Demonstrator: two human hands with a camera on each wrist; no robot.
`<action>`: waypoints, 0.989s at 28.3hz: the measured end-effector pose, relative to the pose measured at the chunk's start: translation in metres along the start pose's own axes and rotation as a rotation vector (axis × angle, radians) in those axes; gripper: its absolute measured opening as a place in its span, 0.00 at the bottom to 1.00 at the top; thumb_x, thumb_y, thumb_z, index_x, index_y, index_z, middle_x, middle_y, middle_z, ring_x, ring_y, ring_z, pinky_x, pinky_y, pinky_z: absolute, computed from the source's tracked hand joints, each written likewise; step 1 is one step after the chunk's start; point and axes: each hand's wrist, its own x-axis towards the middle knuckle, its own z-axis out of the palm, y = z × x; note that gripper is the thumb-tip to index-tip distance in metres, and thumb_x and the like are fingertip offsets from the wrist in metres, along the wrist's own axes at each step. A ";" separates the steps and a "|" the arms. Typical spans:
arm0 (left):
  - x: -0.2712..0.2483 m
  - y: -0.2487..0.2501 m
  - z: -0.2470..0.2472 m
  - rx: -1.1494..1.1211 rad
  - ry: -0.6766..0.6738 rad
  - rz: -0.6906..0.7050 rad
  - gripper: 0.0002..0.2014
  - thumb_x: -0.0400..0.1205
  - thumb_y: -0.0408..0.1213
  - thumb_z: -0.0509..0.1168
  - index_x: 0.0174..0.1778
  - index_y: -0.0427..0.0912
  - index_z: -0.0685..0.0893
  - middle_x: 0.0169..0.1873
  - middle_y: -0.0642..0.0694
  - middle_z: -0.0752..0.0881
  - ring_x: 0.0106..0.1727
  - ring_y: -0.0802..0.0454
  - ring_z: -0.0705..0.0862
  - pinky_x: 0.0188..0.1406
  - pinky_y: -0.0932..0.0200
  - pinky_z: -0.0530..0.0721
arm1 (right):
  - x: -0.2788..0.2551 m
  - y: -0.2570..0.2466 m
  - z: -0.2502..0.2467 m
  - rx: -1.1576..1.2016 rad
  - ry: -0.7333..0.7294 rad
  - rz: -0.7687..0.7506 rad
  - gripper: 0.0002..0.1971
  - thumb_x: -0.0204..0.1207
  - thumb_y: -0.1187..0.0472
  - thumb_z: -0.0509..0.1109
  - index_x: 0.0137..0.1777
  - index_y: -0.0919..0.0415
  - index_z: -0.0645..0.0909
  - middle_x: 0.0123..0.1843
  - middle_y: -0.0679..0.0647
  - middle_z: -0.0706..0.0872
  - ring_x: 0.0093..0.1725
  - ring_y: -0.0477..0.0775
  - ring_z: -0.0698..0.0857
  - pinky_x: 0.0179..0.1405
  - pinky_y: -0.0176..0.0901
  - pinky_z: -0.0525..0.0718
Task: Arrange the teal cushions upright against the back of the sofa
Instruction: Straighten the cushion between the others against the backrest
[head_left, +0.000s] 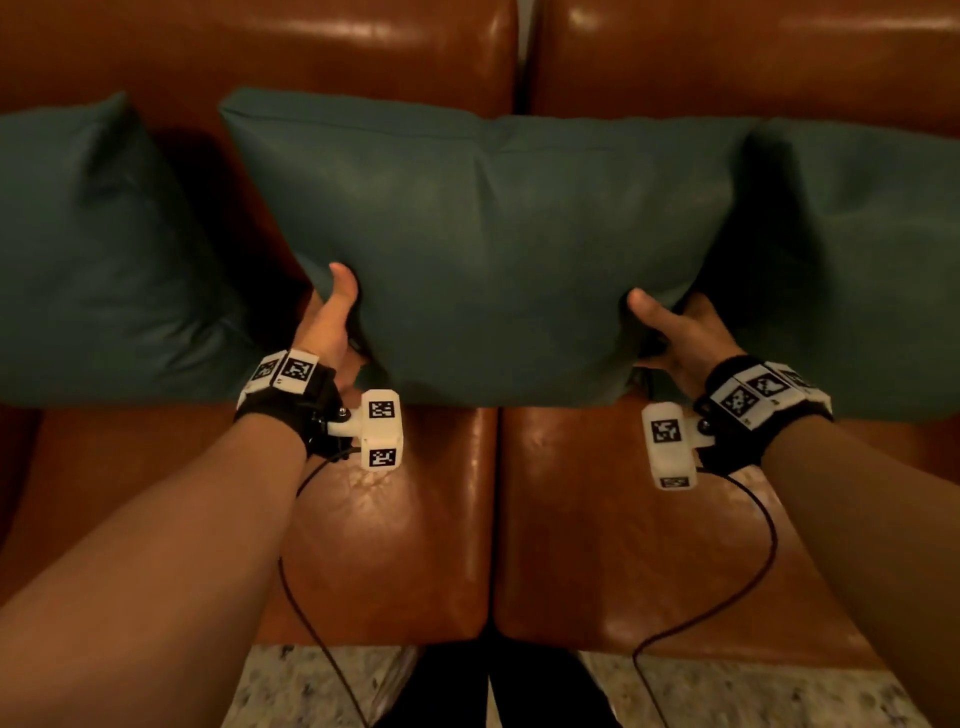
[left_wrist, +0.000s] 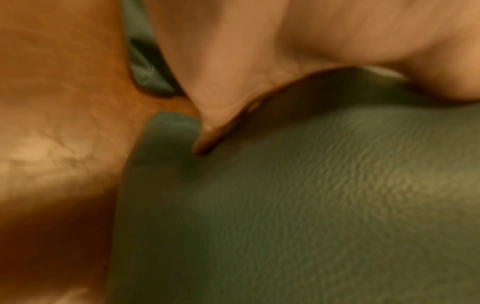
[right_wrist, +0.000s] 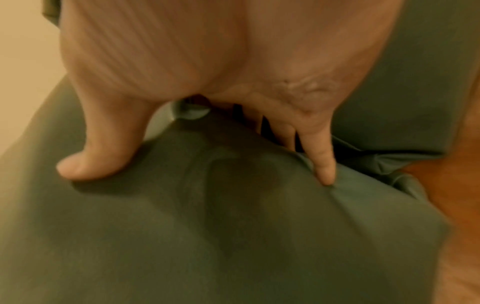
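A large teal cushion (head_left: 488, 249) stands upright in the middle of the brown leather sofa, its top against the sofa back (head_left: 260, 57). My left hand (head_left: 332, 317) grips its lower left edge, thumb on the front, fingers hidden behind. My right hand (head_left: 670, 327) grips the lower right edge the same way. In the wrist views the left hand (left_wrist: 213, 127) and the right hand (right_wrist: 182, 160) pinch the teal cushion (left_wrist: 311, 195) (right_wrist: 207, 226). A second teal cushion (head_left: 98, 260) leans at the left, a third teal cushion (head_left: 857, 260) at the right.
The sofa seat (head_left: 405, 530) lies bare in front of the cushions, split by a seam down the middle. A speckled floor (head_left: 291, 686) shows below the seat edge. Black cables (head_left: 753, 571) hang from both wrist cameras.
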 end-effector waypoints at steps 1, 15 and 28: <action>0.001 -0.004 0.002 -0.019 0.022 0.020 0.39 0.77 0.65 0.66 0.83 0.54 0.67 0.64 0.50 0.84 0.68 0.41 0.84 0.65 0.38 0.84 | -0.001 0.000 0.000 0.013 0.023 -0.028 0.63 0.35 0.31 0.88 0.78 0.46 0.74 0.71 0.48 0.86 0.70 0.58 0.84 0.63 0.70 0.85; 0.010 -0.003 0.004 0.189 -0.058 0.001 0.45 0.66 0.72 0.70 0.80 0.67 0.65 0.81 0.54 0.75 0.80 0.41 0.75 0.77 0.27 0.73 | 0.009 0.021 0.001 -0.061 0.228 0.028 0.69 0.33 0.20 0.81 0.82 0.37 0.66 0.78 0.47 0.80 0.73 0.59 0.81 0.68 0.66 0.84; -0.080 -0.096 0.061 0.765 -0.268 0.117 0.10 0.85 0.30 0.66 0.39 0.46 0.84 0.25 0.52 0.88 0.24 0.60 0.86 0.25 0.67 0.84 | -0.064 0.069 -0.147 -0.475 0.214 0.216 0.31 0.67 0.36 0.79 0.66 0.51 0.82 0.63 0.52 0.85 0.61 0.56 0.84 0.54 0.47 0.84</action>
